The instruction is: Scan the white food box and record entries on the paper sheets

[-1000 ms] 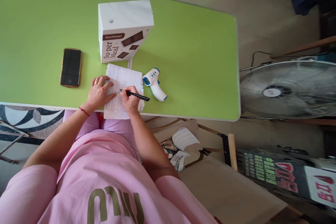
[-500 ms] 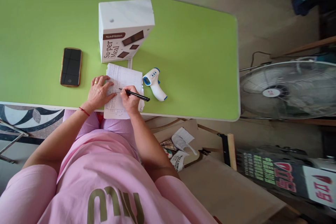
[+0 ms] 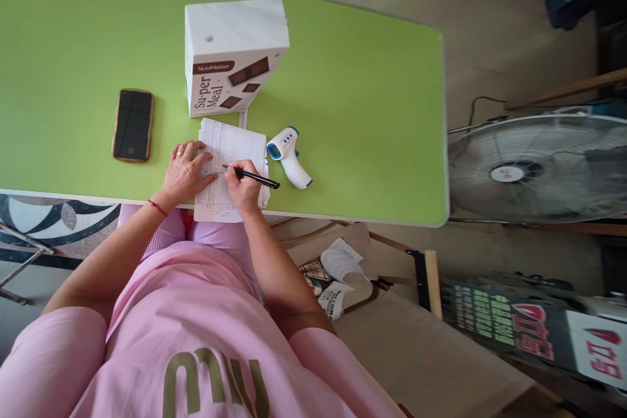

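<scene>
Sheets of paper (image 3: pixel 245 141) covered with handwriting lie at the near edge of the green table (image 3: pixel 362 98). My left hand (image 3: pixel 189 170) rests open on their left side, fingers spread. In my right hand (image 3: pixel 243 191) is a black pen (image 3: pixel 257 177), its tip at the middle of the page. Just right of the paper lies a white and blue infrared thermometer (image 3: pixel 290 157). A white box (image 3: pixel 235 46) marked "Su-per Meal" stands behind the paper. To the left, a phone (image 3: pixel 133 125) in a brown case lies flat.
A large fan (image 3: pixel 519 170) stands beyond the table's right end. Below the table's near edge, a beige folding chair (image 3: pixel 406 346) holds papers and small items (image 3: pixel 337 274). A metal frame (image 3: pixel 24 255) is at lower left.
</scene>
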A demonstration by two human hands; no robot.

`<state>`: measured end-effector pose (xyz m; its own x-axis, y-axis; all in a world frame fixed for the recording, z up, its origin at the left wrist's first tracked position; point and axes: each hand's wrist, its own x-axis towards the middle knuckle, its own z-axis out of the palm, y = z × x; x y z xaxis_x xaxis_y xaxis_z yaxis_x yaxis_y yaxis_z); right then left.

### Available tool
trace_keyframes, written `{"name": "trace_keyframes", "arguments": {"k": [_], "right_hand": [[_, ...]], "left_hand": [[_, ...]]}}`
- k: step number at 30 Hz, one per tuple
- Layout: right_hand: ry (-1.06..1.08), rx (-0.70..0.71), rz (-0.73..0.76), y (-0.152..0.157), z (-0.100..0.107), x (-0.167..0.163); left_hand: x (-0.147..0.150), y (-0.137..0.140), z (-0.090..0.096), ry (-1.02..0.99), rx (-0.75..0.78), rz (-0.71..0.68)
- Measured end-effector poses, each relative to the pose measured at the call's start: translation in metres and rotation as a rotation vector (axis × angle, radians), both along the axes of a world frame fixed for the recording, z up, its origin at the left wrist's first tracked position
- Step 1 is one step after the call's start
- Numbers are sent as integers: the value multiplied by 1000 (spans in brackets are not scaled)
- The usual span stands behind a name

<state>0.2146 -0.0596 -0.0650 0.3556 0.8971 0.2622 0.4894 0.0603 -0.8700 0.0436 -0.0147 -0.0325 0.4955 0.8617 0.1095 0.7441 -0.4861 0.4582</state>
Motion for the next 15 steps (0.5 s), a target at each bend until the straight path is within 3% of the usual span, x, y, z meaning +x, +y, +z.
{"name": "trace_keyframes", "arguments": {"k": [15], "right_hand": [[54, 44, 0, 1, 3, 1]], "left_hand": [[0, 1, 1, -8, -10, -1]]}}
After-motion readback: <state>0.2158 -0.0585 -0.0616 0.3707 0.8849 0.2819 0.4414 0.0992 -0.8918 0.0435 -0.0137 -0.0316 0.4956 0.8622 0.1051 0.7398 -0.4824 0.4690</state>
